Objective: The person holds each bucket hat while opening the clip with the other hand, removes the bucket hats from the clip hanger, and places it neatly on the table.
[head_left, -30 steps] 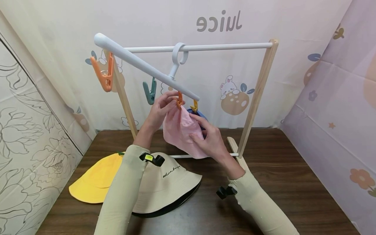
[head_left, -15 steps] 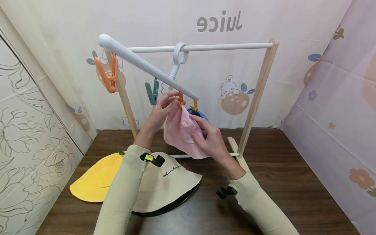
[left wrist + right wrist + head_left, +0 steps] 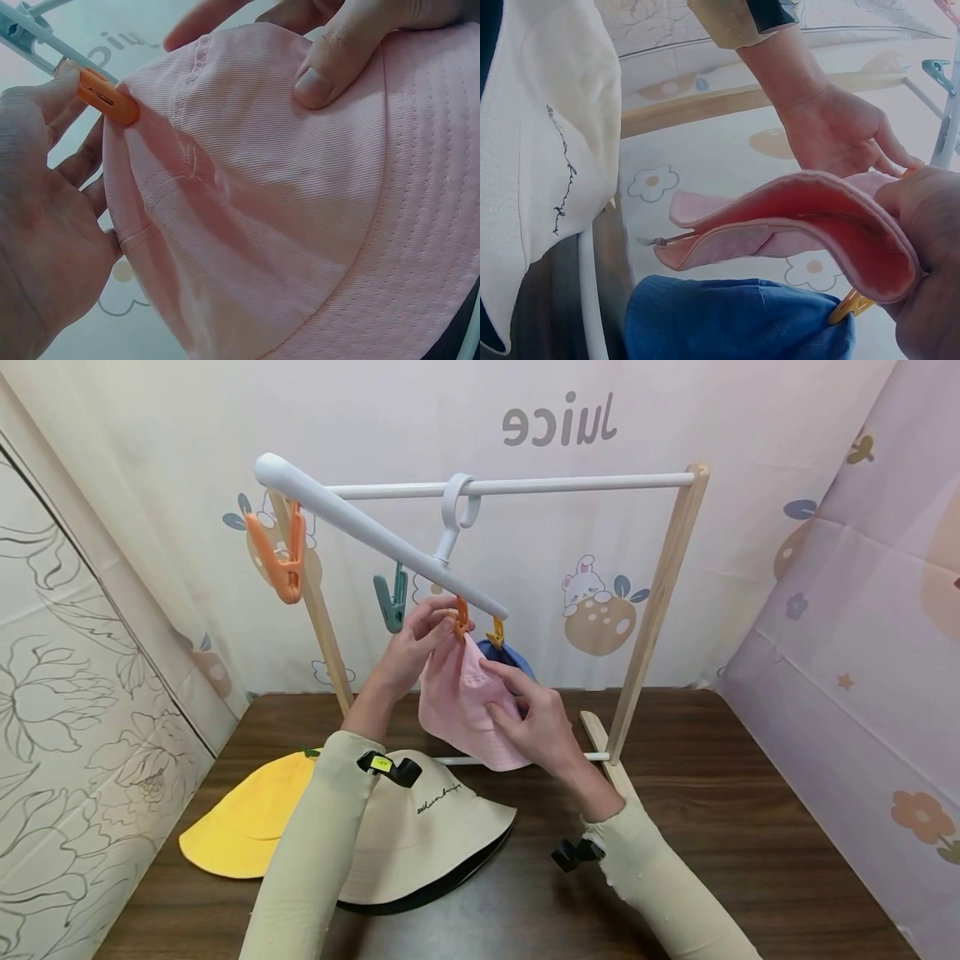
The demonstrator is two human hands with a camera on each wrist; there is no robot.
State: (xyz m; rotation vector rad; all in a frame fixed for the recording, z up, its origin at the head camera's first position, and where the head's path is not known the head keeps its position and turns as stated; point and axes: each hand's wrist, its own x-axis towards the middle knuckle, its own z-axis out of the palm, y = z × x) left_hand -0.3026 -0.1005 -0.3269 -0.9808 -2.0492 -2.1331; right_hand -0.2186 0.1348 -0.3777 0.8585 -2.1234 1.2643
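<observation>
A pink bucket hat (image 3: 468, 702) hangs below the white hanger (image 3: 360, 522), its crown caught in an orange clip (image 3: 462, 617). My left hand (image 3: 408, 652) pinches that clip; the left wrist view shows the thumb on the clip's end (image 3: 105, 95). With thumb and fingers, my right hand (image 3: 536, 714) grips the side of the pink hat. Seen from the right wrist, the hat is folded, its brim edges and a cord end facing the camera. Behind it a blue hat (image 3: 735, 319) hangs from a yellow clip (image 3: 851, 306).
A teal clip (image 3: 392, 600) and another orange clip (image 3: 283, 560) hang on the hanger's left half. The hanger hooks over the white rod (image 3: 570, 485) of a wooden-sided rack (image 3: 660, 610). On the table (image 3: 712, 827) lie a yellow hat (image 3: 247, 818) and a cream bucket hat (image 3: 420, 835).
The hanger's near left end has swung slightly right with its clips. More of the blue hat shows beside the pink one. Both hands keep nearly the same place and hold.
</observation>
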